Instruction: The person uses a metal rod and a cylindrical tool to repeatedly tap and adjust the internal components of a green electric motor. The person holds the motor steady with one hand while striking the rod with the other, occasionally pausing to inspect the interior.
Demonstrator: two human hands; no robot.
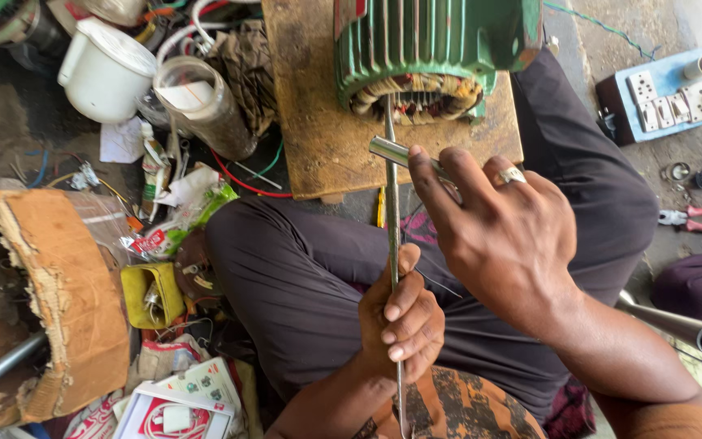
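1 thin steel rod (391, 195) upright, tip in green motor stator (436, 49) windings, left hand (400, 313) fingers clamped around its lower shaft, right hand (497, 228) fingers closed on metal bar (396, 152) touching rod, wooden board (318, 122) beneath.

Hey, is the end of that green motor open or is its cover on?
Open. The green motor has no end cover on the side facing the camera: its copper windings show, and the thin rod held by the left hand reaches into them.
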